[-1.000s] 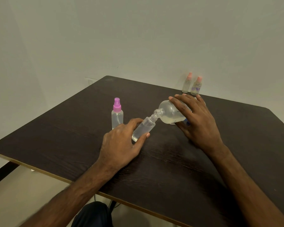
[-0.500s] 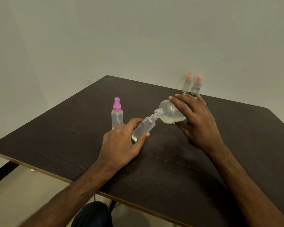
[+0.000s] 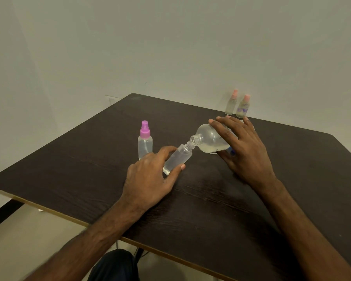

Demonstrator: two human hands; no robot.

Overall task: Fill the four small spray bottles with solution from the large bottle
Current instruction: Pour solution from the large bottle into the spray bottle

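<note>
Right hand [image 3: 245, 157] wraps the tipped large bottle [image 3: 208, 141], hiding its base. Left hand [image 3: 148, 179] clasps a tilted small bottle [image 3: 177, 158]; flow unclear.

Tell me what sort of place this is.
Likely a plain indoor room, a makeshift workspace: a dark wood-grain table beside plain pale walls, a purple-capped spray bottle standing on it.

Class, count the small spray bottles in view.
4: an uncapped bottle in the left hand, a purple-capped bottle standing beside it, two pink-capped bottles at the far table edge.
</note>
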